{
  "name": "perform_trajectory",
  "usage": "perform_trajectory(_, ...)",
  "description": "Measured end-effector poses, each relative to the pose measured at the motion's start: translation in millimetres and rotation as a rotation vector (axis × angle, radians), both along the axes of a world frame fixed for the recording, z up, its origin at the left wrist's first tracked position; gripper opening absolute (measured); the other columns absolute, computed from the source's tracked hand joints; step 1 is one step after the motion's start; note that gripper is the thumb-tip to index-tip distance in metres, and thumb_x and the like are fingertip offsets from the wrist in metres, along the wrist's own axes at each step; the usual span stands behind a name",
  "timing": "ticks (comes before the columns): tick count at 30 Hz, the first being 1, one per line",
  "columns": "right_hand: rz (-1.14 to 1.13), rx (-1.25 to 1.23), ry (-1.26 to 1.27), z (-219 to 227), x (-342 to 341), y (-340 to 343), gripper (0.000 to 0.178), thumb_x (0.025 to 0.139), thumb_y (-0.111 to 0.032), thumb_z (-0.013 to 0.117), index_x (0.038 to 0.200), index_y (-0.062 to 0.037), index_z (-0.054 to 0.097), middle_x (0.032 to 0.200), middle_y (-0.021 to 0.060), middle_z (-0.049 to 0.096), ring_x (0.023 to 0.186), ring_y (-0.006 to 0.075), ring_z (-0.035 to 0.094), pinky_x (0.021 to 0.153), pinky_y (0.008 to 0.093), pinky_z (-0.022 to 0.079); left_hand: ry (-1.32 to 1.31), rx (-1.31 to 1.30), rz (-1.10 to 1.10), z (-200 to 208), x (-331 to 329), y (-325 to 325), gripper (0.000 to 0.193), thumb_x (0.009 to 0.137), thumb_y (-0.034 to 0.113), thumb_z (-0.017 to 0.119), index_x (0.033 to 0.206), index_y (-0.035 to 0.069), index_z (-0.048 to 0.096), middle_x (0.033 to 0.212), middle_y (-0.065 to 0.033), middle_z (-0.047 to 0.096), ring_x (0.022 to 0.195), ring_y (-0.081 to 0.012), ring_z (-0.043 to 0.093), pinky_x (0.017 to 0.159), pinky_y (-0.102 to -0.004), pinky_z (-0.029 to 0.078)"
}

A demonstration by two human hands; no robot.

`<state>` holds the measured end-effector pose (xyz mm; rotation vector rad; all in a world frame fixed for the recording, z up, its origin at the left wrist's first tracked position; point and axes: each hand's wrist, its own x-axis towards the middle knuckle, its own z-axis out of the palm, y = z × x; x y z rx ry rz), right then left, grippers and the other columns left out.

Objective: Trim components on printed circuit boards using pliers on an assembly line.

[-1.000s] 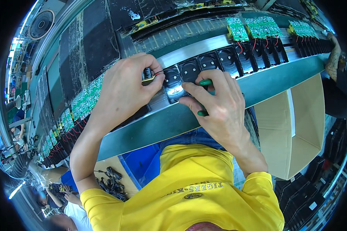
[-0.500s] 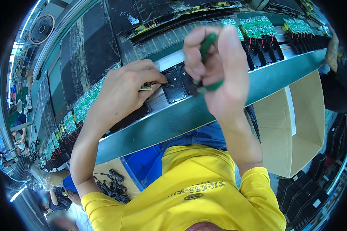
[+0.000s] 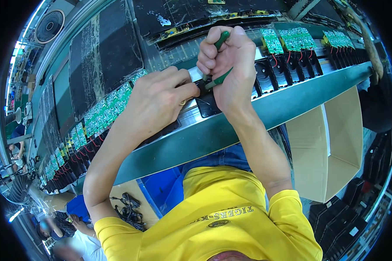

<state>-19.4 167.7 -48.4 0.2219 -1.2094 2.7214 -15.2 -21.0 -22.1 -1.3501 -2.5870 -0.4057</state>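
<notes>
Pliers (image 3: 221, 79) sit clasped in the right hand (image 3: 238, 82), tilted over a black case (image 3: 208, 110) — likely for reach; left hand (image 3: 162, 96) pinches a small part (image 3: 184, 102).

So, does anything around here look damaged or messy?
A ragged white patch on the black board, top middle, looks odd against its dark surface, perhaps peeling or residue; I can't tell which. Black cables also lie tangled at lower left.

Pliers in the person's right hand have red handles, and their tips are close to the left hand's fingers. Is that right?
Not quite: the head view shows green handles, not red. The pliers are in the right hand, tips close to the left hand's fingers.
</notes>
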Motion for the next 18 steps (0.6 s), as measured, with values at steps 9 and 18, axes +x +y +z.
perform_trajectory(9, 0.062, 0.111, 0.066, -8, -2, 5, 0.031, 0.120, -0.032, 0.047, 0.115, -0.0090, 0.067, 0.090, 0.0018, 0.054, 0.074, 0.0117, 0.044, 0.065, 0.0287, 0.037, 0.031, -0.027, 0.044, 9, 9, 10, 0.002, 0.095, 0.013, 0.079, 0.096, 0.012, 0.077, 0.102, -0.0007, 0.068, 0.087, -0.0229, 0.065, 0.077, -0.0359, 0.056)
perform_trajectory(18, -0.247, 1.166, 0.202, 42, 76, 72, 0.025, 0.095, -0.010, 0.087, 0.120, -0.0096, 0.087, 0.108, 0.0039, 0.067, 0.090, 0.0161, 0.061, 0.083, 0.0320, 0.053, -0.031, 0.025, 0.252, 15, 29, 23, 0.006, 0.101, 0.015, 0.080, 0.097, 0.012, 0.077, 0.107, 0.0010, 0.069, 0.087, -0.0201, 0.068, 0.073, -0.0376, 0.056)
